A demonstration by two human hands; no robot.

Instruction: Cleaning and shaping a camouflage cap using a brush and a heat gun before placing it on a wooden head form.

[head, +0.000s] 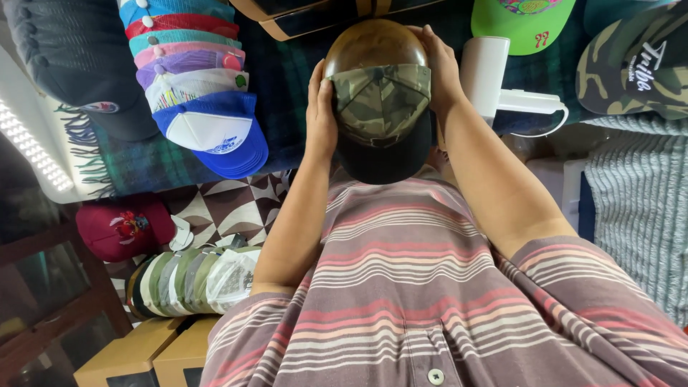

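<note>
Both hands, left hand (322, 115) and right hand (438, 68), clasp the camouflage cap (381, 107) seated over a shiny brown dome form (375, 44), and an uneven tug could skew it sideways.

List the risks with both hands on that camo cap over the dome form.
1. The camo cap covers only part of the brown dome form; with the left hand and right hand only at the sides, it may sit skewed.
2. The white handheld appliance lies close beside the right hand; an elbow or wrist swing could knock it.
3. The stacked caps sit near the left arm and could topple.
</note>
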